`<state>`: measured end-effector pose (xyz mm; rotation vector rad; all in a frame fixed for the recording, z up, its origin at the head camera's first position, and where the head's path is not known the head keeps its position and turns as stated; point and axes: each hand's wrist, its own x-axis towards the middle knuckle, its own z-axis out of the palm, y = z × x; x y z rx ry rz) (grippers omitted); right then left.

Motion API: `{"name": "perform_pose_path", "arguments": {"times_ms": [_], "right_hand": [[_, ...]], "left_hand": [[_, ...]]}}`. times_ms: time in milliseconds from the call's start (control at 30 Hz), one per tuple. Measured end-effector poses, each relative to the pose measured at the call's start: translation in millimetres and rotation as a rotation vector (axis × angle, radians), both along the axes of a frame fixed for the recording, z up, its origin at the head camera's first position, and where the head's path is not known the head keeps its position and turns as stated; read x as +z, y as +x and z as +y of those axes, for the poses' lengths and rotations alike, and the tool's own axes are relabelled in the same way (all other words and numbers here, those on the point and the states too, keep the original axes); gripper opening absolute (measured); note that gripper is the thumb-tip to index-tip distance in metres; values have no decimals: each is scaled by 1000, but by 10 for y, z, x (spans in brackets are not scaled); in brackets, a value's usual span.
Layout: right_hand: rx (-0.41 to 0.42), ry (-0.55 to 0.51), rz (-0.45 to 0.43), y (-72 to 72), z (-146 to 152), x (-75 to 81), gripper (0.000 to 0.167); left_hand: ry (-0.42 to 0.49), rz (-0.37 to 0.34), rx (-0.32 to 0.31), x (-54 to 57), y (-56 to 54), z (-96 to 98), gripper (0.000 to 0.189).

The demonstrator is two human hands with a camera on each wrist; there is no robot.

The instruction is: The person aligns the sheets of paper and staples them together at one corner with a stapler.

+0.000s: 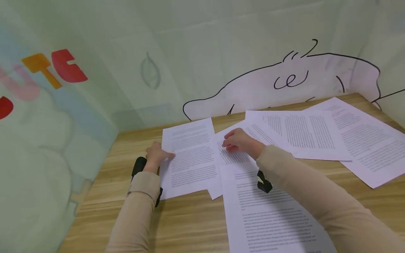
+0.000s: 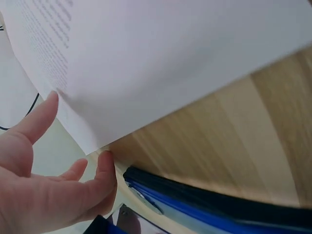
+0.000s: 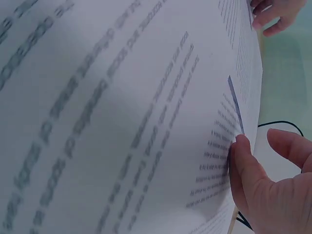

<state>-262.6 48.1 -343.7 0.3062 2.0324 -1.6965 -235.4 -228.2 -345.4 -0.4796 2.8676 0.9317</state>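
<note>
On the wooden table, a printed sheet (image 1: 193, 140) lies at the left. My left hand (image 1: 155, 156) is at its left edge, thumb on the paper and the other fingers by the edge. In the left wrist view that thumb (image 2: 41, 117) touches the page, apart from the other fingers. My right hand (image 1: 242, 142) is over a slanted printed sheet (image 1: 234, 160) partly covered by others. The right wrist view shows its fingertips (image 3: 242, 142) touching paper, with the thumb (image 3: 290, 148) raised away from them.
A long printed sheet (image 1: 253, 232) lies in front, partly under my right forearm. At the right, a sheet with columns of text (image 1: 326, 130) overlaps another page (image 1: 373, 151). A drawn-on curtain (image 1: 202, 59) hangs behind the wooden table (image 1: 186, 225).
</note>
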Motion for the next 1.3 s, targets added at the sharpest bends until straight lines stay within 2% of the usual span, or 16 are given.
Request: {"name": "perform_pose_path", "arguments": {"times_ms": [100,300,500,667,967,1167,1300], "right_hand": [[-27,-43,5,17,-104,-15,41],[-48,-88,-15,29,-220,-47,37],[-67,-113,-44,43,-260,-67,38],[-85,-129,-60,40,-264,-85,40],[-51,-128,-53,68,-301,-99,42],[1,-140,-40,78,-335,-95,47],[6,-173,-47,87,-346,-87,50]], "left_hand": [[-14,-15,6,18,11,6,69],[47,-17,23,54,44,8,66],[86,-15,32,40,52,2,67],[80,-1,25,14,36,-6,71],[42,66,3,-3,-10,-21,70],[74,165,25,33,-27,-40,48],[113,224,20,124,-39,-30,39]]}}
